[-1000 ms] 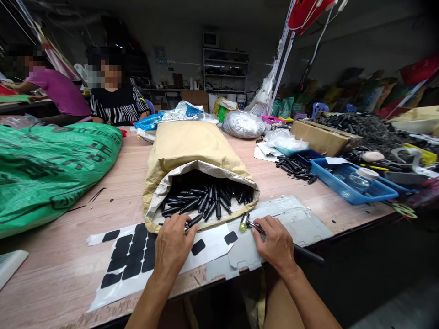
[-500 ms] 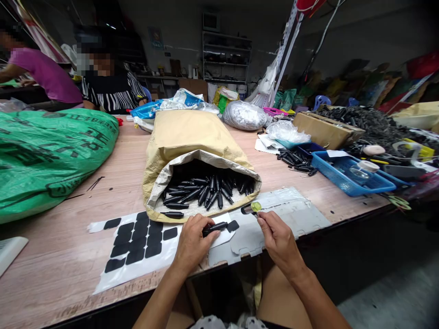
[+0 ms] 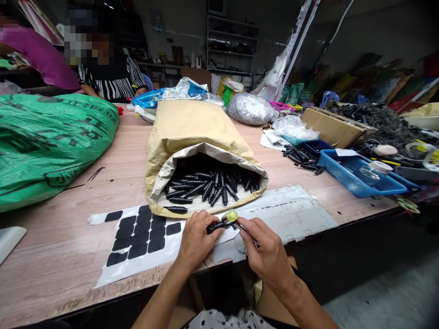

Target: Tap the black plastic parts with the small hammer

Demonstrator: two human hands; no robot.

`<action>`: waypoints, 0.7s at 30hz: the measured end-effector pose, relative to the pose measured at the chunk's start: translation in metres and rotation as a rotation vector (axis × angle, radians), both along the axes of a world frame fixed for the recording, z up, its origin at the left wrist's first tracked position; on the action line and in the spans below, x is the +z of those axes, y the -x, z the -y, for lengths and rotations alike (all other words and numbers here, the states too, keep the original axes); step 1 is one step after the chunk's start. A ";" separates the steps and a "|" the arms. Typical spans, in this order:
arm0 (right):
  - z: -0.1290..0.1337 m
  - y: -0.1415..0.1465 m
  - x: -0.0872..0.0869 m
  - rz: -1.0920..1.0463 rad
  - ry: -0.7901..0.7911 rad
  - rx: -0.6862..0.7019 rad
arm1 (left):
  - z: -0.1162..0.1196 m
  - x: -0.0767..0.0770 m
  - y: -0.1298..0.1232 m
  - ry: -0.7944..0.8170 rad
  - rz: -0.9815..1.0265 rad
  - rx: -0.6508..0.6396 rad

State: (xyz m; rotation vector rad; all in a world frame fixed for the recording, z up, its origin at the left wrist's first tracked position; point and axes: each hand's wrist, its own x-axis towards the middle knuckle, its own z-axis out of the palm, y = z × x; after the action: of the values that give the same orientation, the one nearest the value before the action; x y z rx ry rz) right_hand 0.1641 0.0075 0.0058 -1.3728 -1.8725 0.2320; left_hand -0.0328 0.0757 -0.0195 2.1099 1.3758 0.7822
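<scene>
My left hand point(image 3: 199, 235) lies over the table's near edge, its fingers closed around a black tapered tube point(image 3: 214, 227) that points right. My right hand point(image 3: 265, 242) grips the handle of a small hammer, whose metal head with a yellow-green face point(image 3: 231, 216) is right at the tube's right end; whether they touch I cannot tell. Just behind my hands, a tan woven sack point(image 3: 195, 121) lies with its mouth facing me, and many similar black tubes point(image 3: 216, 187) fill the opening. Left of my left hand, black rounded-square stickers point(image 3: 140, 238) sit on a white backing sheet point(image 3: 103, 279).
A grey-white board point(image 3: 291, 205) lies under my right hand's side. To the left bulges a green sack point(image 3: 51, 146). On the right stand a blue basket point(image 3: 360, 176), loose black parts point(image 3: 302, 157) and a cardboard box point(image 3: 338, 125). Two people sit across the table.
My right hand has moved left, bringing the hammer head from above the grey-white board to the tube's end. My left hand keeps hold of the tube. The camera view has shifted slightly.
</scene>
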 end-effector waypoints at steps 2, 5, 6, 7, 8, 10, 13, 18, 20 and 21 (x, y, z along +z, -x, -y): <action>0.001 0.004 -0.002 0.010 -0.026 0.011 | 0.000 -0.002 0.000 -0.001 0.010 0.009; 0.002 0.009 -0.008 0.038 -0.066 0.007 | -0.001 -0.003 -0.001 -0.001 0.021 0.012; 0.001 0.010 -0.011 0.061 -0.064 0.006 | -0.001 -0.002 -0.001 0.001 0.021 0.013; 0.001 0.010 -0.013 0.087 -0.052 0.006 | -0.001 -0.002 -0.001 0.004 0.020 0.016; 0.000 0.010 -0.015 0.112 -0.033 0.005 | 0.000 -0.001 -0.001 0.008 0.019 0.019; -0.001 0.008 -0.015 0.131 -0.003 -0.003 | 0.000 0.000 -0.002 0.014 0.016 0.021; -0.002 0.002 -0.012 0.076 -0.046 -0.044 | 0.001 0.000 -0.002 0.008 0.018 0.021; 0.001 -0.002 -0.014 0.068 -0.051 -0.071 | 0.000 0.000 -0.002 -0.004 0.013 0.025; 0.001 -0.004 -0.016 0.070 -0.015 -0.058 | 0.000 0.000 -0.002 -0.009 0.005 0.024; 0.000 -0.006 -0.016 0.060 -0.016 -0.062 | 0.000 0.000 -0.002 -0.011 0.002 0.021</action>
State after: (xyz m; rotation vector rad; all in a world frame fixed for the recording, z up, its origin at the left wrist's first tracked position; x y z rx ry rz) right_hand 0.1699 0.0073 -0.0101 -1.4386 -1.8737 0.1455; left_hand -0.0311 0.0758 -0.0195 2.1058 1.3984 0.8017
